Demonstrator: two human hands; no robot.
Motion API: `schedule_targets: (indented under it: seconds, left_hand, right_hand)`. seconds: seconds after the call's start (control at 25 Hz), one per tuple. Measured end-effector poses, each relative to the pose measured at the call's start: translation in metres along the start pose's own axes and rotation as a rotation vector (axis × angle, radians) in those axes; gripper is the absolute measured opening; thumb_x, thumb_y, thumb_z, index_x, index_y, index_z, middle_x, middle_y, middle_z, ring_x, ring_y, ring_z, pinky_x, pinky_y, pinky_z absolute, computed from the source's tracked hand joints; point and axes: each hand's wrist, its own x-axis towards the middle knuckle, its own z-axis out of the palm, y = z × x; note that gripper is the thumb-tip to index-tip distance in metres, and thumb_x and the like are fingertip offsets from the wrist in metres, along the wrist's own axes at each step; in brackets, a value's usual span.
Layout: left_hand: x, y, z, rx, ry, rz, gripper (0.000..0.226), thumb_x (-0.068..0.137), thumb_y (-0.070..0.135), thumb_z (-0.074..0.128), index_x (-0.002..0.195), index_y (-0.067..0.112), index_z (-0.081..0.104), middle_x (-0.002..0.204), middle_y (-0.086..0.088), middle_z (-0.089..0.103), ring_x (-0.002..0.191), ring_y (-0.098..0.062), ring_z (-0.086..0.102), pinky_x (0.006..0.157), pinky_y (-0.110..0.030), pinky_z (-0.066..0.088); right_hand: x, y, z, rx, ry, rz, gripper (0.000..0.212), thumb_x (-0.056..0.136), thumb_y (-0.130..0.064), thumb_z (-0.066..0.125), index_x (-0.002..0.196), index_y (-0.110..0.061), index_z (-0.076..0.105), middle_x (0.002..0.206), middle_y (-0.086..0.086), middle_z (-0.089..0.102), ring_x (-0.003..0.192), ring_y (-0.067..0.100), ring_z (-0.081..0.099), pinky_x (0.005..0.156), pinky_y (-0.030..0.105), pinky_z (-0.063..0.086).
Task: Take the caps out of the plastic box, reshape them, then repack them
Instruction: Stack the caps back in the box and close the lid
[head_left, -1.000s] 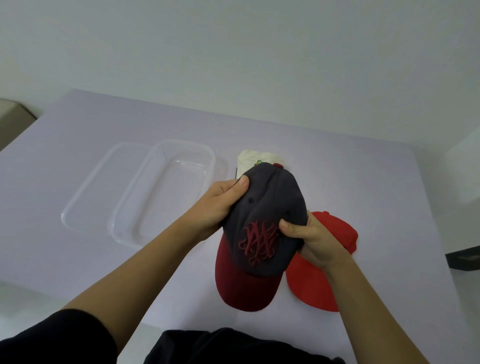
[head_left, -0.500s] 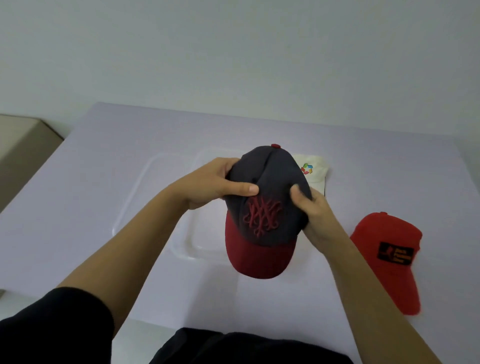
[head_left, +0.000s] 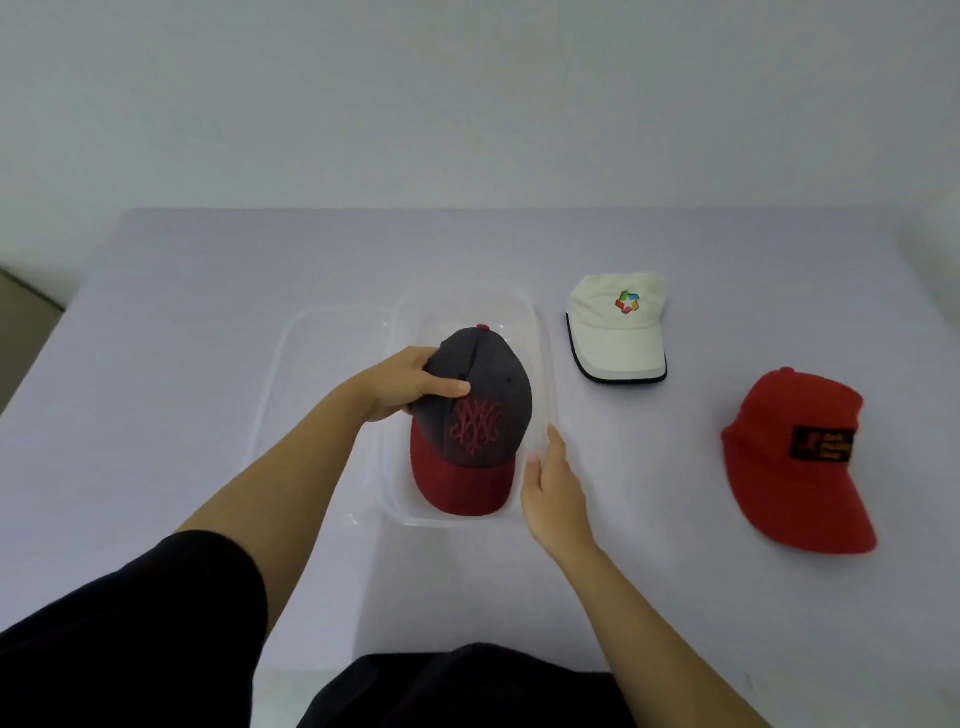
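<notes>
A dark grey cap (head_left: 480, 410) with a maroon brim and red embroidery sits inside the clear plastic box (head_left: 543, 353) at the table's middle. My left hand (head_left: 410, 384) grips the cap's crown on its left side, thumb over the front panel. My right hand (head_left: 553, 483) is off the cap, fingers straight, against the box's right wall near its front corner. A white cap (head_left: 618, 332) with a coloured logo lies to the right of the box. Farther right lies a red cap (head_left: 789, 462) with a black patch.
The box's clear lid (head_left: 311, 374) lies flat on the lavender table (head_left: 182, 395), touching the box's left side. A pale wall rises behind the table's far edge. A brown surface shows past the table's left edge.
The grey cap has gone down from mid-air into the box. My right hand has let go of it and moved to the box's right wall. The view has shifted, showing all caps.
</notes>
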Motion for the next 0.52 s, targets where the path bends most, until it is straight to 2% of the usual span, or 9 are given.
schedule_targets:
  seconds: [0.04,0.08,0.12,0.2,0.28,0.4,0.48,0.52]
  left_hand:
    - [0.006,-0.005,0.003,-0.014,-0.023,-0.028,0.036,0.083,0.015,0.070,0.118,0.014,0.059,0.115,-0.008,0.068,0.101,-0.025,0.067,0.082,-0.042,0.057]
    - [0.010,-0.008,0.007,-0.036,-0.036,-0.053,0.037,0.085,0.015,0.068,0.120,0.016,0.058,0.115,-0.006,0.067,0.100,-0.022,0.066,0.078,-0.038,0.057]
    - [0.014,-0.011,0.009,-0.058,-0.036,-0.073,0.038,0.086,0.015,0.067,0.123,0.016,0.056,0.117,-0.004,0.066,0.100,-0.020,0.065,0.076,-0.034,0.056]
    - [0.020,-0.016,0.010,-0.050,-0.007,-0.098,0.040,0.087,0.016,0.065,0.125,0.012,0.052,0.123,-0.006,0.062,0.102,-0.019,0.062,0.081,-0.030,0.052]
    - [0.024,-0.020,0.010,0.035,0.060,-0.112,0.045,0.086,0.020,0.067,0.125,0.009,0.048,0.131,-0.011,0.056,0.107,-0.023,0.057,0.093,-0.035,0.048]
    - [0.025,-0.022,0.013,0.179,0.198,-0.147,0.081,0.081,0.031,0.072,0.145,0.009,0.027,0.142,-0.013,0.042,0.124,-0.029,0.047,0.103,-0.041,0.042]
    - [0.019,-0.014,0.023,0.256,0.288,-0.146,0.091,0.081,0.029,0.072,0.149,0.009,0.014,0.150,-0.013,0.029,0.134,-0.031,0.037,0.105,-0.041,0.037]
    - [0.015,-0.010,0.025,0.302,0.354,-0.127,0.092,0.082,0.027,0.071,0.150,0.009,0.012,0.153,-0.013,0.023,0.137,-0.031,0.032,0.106,-0.041,0.034]
  right_hand:
    - [0.000,0.000,0.003,-0.025,0.033,0.018,0.052,0.100,-0.020,0.031,0.149,-0.015,0.013,0.122,0.011,0.058,0.104,0.028,0.057,0.092,0.037,0.044]
    - [-0.001,0.001,0.006,-0.046,0.054,0.036,0.051,0.100,-0.016,0.030,0.148,-0.014,0.015,0.102,0.009,0.060,0.088,0.026,0.057,0.079,0.035,0.046]
    - [-0.002,0.001,0.007,-0.066,0.066,0.041,0.049,0.099,-0.013,0.030,0.147,-0.013,0.017,0.090,0.007,0.058,0.078,0.023,0.054,0.071,0.033,0.044]
    - [0.000,0.003,0.010,-0.098,0.080,0.047,0.047,0.098,-0.010,0.030,0.144,-0.010,0.022,0.082,0.005,0.055,0.075,0.024,0.055,0.066,0.031,0.040]
    - [0.003,0.004,0.011,-0.109,0.100,0.054,0.045,0.098,-0.010,0.030,0.143,-0.009,0.025,0.083,0.007,0.057,0.081,0.029,0.060,0.066,0.032,0.041]
    - [0.003,0.005,0.007,-0.096,0.087,0.038,0.043,0.099,-0.018,0.029,0.142,-0.011,0.027,0.093,0.010,0.063,0.092,0.032,0.063,0.075,0.037,0.048]
    - [0.002,0.007,-0.004,-0.054,0.001,0.033,0.048,0.100,-0.031,0.029,0.144,-0.014,0.022,0.124,0.011,0.058,0.116,0.031,0.056,0.094,0.040,0.044]
    - [0.000,0.005,-0.008,-0.022,-0.038,0.013,0.053,0.099,-0.038,0.029,0.146,-0.015,0.019,0.141,0.007,0.047,0.128,0.027,0.047,0.103,0.039,0.038]
